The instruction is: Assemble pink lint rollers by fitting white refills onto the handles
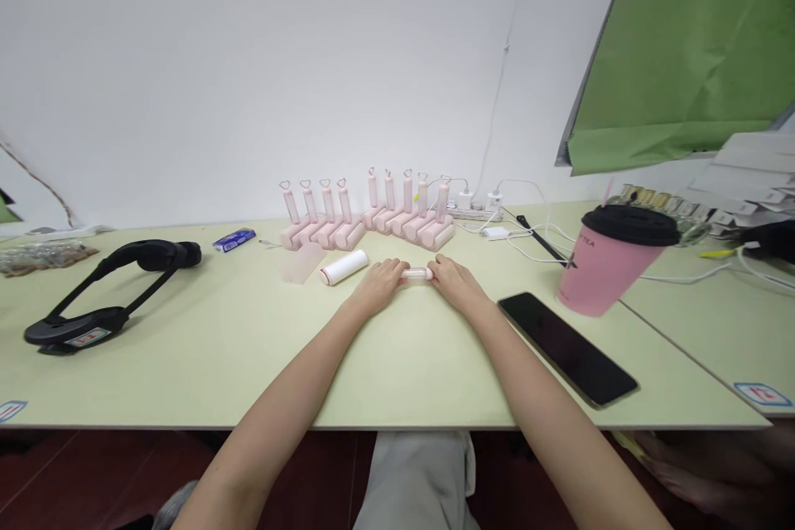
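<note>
A small clear tube with pale pink ends (417,273) lies crosswise between my hands, just above or on the table. My left hand (381,285) is closed round its left end, and my right hand (457,281) pinches the right end. The fingertips partly hide both ends. To the left of my left hand lies a white roll (345,267) with a reddish rim. Beside it is a sheet of translucent pink film (301,262). Behind my hands, several slim pink tubes with heart-shaped tops (407,190) stand upright on pink blocks with rounded parts (428,229).
A black phone (568,346) and a tilted-looking pink cup with a black lid (609,265) stand near my right forearm. White cables and chargers (495,233) run behind. At left are a black headset (105,298) and a blue packet (234,240). The table's front edge (410,428) is close.
</note>
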Tool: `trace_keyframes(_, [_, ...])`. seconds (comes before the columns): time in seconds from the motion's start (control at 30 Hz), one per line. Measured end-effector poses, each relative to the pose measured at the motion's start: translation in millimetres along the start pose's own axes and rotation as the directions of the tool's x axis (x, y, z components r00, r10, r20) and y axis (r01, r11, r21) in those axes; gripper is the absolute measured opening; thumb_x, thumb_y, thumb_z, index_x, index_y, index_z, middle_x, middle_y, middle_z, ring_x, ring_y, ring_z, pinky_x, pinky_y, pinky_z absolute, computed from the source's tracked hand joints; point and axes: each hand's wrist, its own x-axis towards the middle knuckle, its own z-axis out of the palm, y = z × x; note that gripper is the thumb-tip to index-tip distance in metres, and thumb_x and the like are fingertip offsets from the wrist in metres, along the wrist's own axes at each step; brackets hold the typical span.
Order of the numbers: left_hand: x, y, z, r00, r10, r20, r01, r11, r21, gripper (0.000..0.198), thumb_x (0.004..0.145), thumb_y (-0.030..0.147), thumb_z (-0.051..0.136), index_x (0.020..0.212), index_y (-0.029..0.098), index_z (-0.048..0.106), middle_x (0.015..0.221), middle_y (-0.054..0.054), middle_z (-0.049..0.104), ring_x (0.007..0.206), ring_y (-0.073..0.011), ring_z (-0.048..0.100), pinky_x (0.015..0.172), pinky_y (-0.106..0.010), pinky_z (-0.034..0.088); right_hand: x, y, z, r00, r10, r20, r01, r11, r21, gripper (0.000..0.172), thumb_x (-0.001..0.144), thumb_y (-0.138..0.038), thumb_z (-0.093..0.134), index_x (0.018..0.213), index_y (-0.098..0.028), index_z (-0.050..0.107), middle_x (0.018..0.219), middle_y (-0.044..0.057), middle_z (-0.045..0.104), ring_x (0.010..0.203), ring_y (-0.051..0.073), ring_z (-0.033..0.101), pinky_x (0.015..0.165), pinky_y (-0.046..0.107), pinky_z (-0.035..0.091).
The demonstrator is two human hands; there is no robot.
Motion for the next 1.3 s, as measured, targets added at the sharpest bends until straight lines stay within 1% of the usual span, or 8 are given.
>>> trace_keyframes(0.33, [-2, 11, -15.1, 0.995, 0.022, 0.101, -0.022, 1.000, -0.003, 0.023, 0.091, 0.027, 0.030, 0.110, 0.019, 0.040, 0.094, -0.005, 0.057, 0.081, -0.0183, 0.057, 0.068, -0.029, 0.038, -1, 1, -2, 0.997, -0.052, -0.057, 0.047, 0.996, -0.078, 0.017, 0.086, -0.018, 0.039, 0.088, -0.017, 0.057, 0.091, 0.007, 0.058, 0.083, 0.017, 0.055, 0.060, 0.025, 0.032])
trace_keyframes(0.43, [-2, 12, -12.4, 0.994, -0.028, 0.104, 0.029, 1.000, -0.011, 0.028, 0.089, 0.037, 0.034, 0.110, 0.019, 0.039, 0.089, -0.005, 0.061, 0.077, -0.0190, 0.060, 0.065, -0.028, 0.038, -2, -3, -3, 0.998, -0.060, -0.005, 0.059, 0.997, -0.057, 0.019, 0.087, -0.019, 0.040, 0.090, -0.017, 0.058, 0.093, 0.007, 0.059, 0.078, 0.016, 0.057, 0.061, 0.025, 0.032])
trace_keyframes(0.53, [-2, 13, -9.7, 0.985, -0.109, 0.131, 0.102, 0.993, 0.059, 0.027, 0.087, 0.040, 0.038, 0.101, 0.018, 0.046, 0.084, -0.006, 0.064, 0.073, -0.0194, 0.061, 0.061, -0.027, 0.038, -2, -8, -2, 0.996, -0.081, 0.048, 0.082, 0.996, -0.025, 0.020, 0.087, -0.021, 0.040, 0.092, -0.017, 0.058, 0.094, 0.008, 0.060, 0.077, 0.015, 0.057, 0.063, 0.024, 0.033])
trace_keyframes(0.63, [-1, 15, -9.1, 0.975, -0.098, 0.197, 0.074, 0.989, 0.128, 0.026, 0.088, 0.038, 0.036, 0.091, 0.016, 0.050, 0.083, -0.009, 0.065, 0.075, -0.0197, 0.062, 0.061, -0.026, 0.039, -1, -10, 0, 0.993, -0.087, 0.075, 0.088, 0.996, -0.004, 0.021, 0.087, -0.023, 0.039, 0.090, -0.017, 0.059, 0.093, 0.008, 0.062, 0.077, 0.016, 0.058, 0.064, 0.024, 0.033])
trace_keyframes(0.73, [2, 20, -9.4, 0.967, -0.104, 0.234, 0.068, 0.985, 0.156, 0.028, 0.089, 0.037, 0.034, 0.093, 0.014, 0.050, 0.081, -0.010, 0.065, 0.074, -0.0209, 0.062, 0.061, -0.027, 0.040, 0, -10, 4, 0.996, -0.063, 0.068, 0.064, 0.998, -0.004, 0.022, 0.086, -0.020, 0.038, 0.087, -0.016, 0.059, 0.090, 0.008, 0.063, 0.078, 0.017, 0.058, 0.063, 0.025, 0.033])
trace_keyframes(1.0, [7, 37, -9.3, 0.940, -0.231, 0.250, 0.195, 0.967, 0.162, 0.025, 0.087, 0.036, 0.039, 0.094, 0.014, 0.051, 0.081, -0.011, 0.063, 0.078, -0.0221, 0.063, 0.063, -0.028, 0.042, -1, -11, 1, 0.997, 0.009, 0.081, -0.006, 0.999, -0.036, 0.025, 0.080, -0.013, 0.039, 0.089, -0.014, 0.062, 0.093, 0.012, 0.064, 0.087, 0.020, 0.057, 0.069, 0.027, 0.035])
trace_keyframes(1.13, [7, 39, -8.4, 0.947, -0.194, 0.257, 0.161, 0.976, 0.146, 0.023, 0.087, 0.031, 0.040, 0.091, 0.012, 0.052, 0.078, -0.013, 0.063, 0.077, -0.0237, 0.063, 0.061, -0.029, 0.042, -2, -15, 2, 0.994, 0.002, 0.113, 0.002, 0.999, -0.040, 0.025, 0.078, -0.012, 0.040, 0.088, -0.014, 0.063, 0.092, 0.013, 0.064, 0.086, 0.021, 0.057, 0.070, 0.028, 0.036])
trace_keyframes(1.3, [7, 34, -4.6, 0.959, -0.171, 0.226, 0.148, 0.982, 0.114, 0.022, 0.086, 0.031, 0.041, 0.090, 0.013, 0.051, 0.076, -0.013, 0.063, 0.072, -0.0236, 0.062, 0.060, -0.029, 0.041, 0, -16, 2, 0.996, 0.034, 0.088, -0.033, 0.999, -0.021, 0.023, 0.078, -0.013, 0.041, 0.082, -0.016, 0.063, 0.087, 0.011, 0.065, 0.081, 0.020, 0.058, 0.066, 0.027, 0.035])
